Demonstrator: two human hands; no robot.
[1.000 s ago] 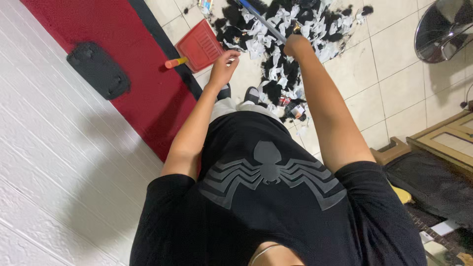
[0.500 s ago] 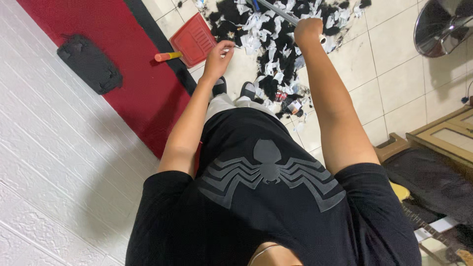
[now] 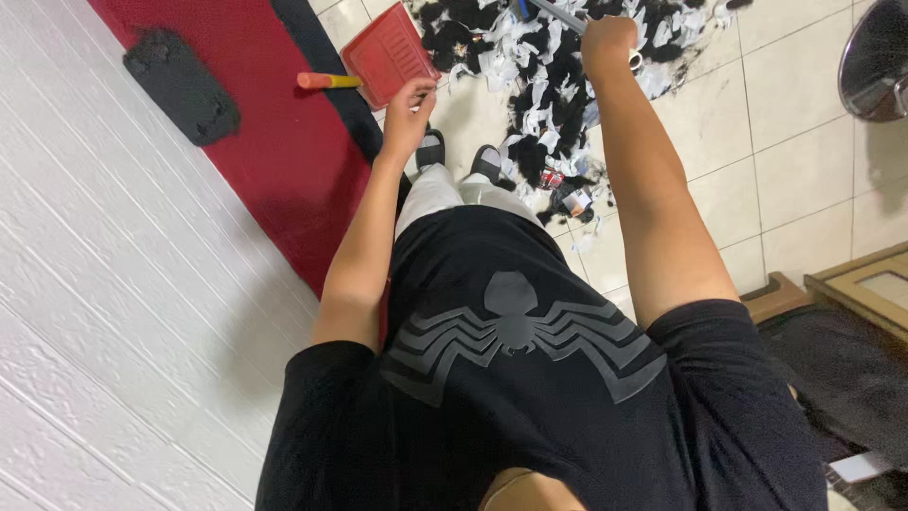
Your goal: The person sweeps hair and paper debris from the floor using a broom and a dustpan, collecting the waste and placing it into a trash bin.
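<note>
My right hand (image 3: pixel 608 43) is clenched around the grey broom handle (image 3: pixel 560 13), just above the heap of black hair and white paper scraps (image 3: pixel 558 90) spread over the tiled floor (image 3: pixel 804 142). My left hand (image 3: pixel 409 102) reaches toward the red dustpan (image 3: pixel 386 52) — fingers curled near its edge, though I cannot tell whether they grip it. The dustpan sits by the red mat (image 3: pixel 274 161) — nothing shows inside it.
</note>
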